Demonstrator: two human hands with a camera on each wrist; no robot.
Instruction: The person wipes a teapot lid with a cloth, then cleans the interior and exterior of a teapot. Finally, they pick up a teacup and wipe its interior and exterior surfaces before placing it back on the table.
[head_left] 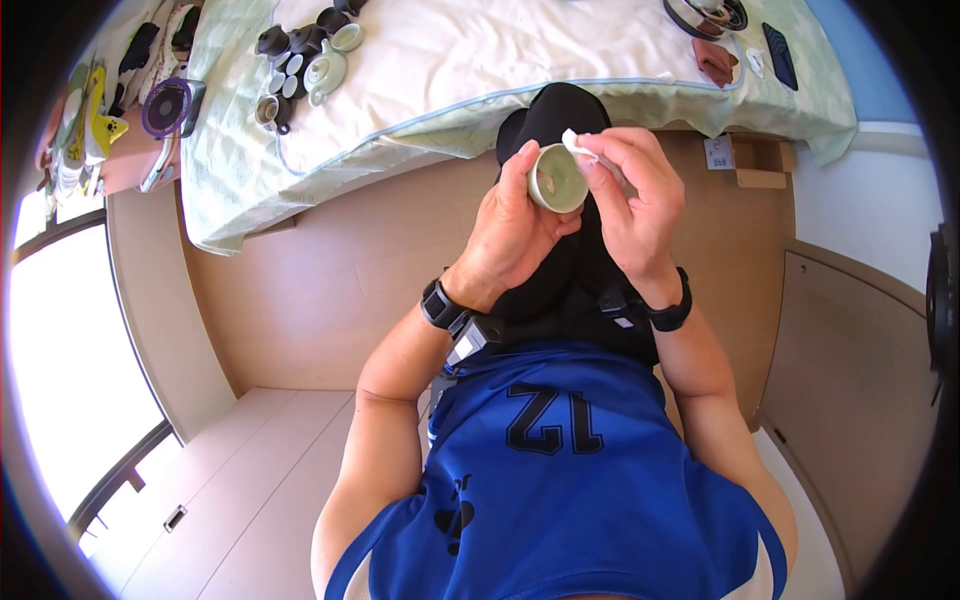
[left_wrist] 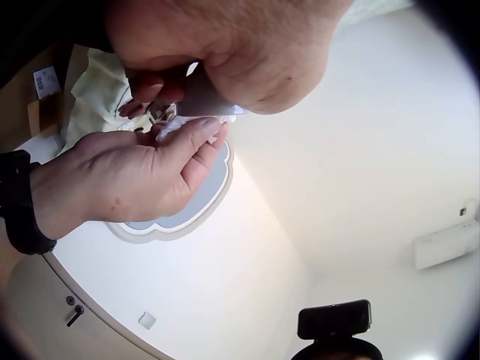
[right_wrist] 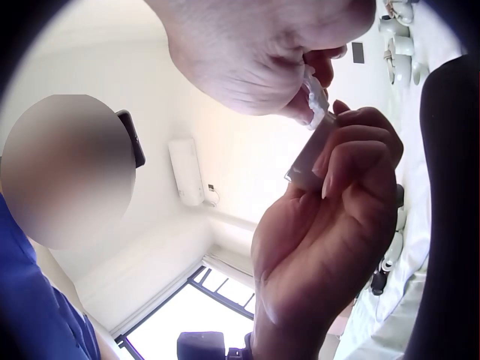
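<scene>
Beyond the hands, a bed (head_left: 480, 90) with a pale cover carries a tea set (head_left: 305, 55) and a phone (head_left: 780, 55). Left hand (head_left: 510, 235) curls round a small cup (head_left: 557, 178), mouth tipped up toward the person. Right hand (head_left: 635, 200) sits just right of the cup, pinching a white tissue (head_left: 578, 145) at the rim, its fingers bent over the opening. Both hands meet at the cup, held in the air above the dark lap, well short of the bed. Nothing stands between them.
</scene>
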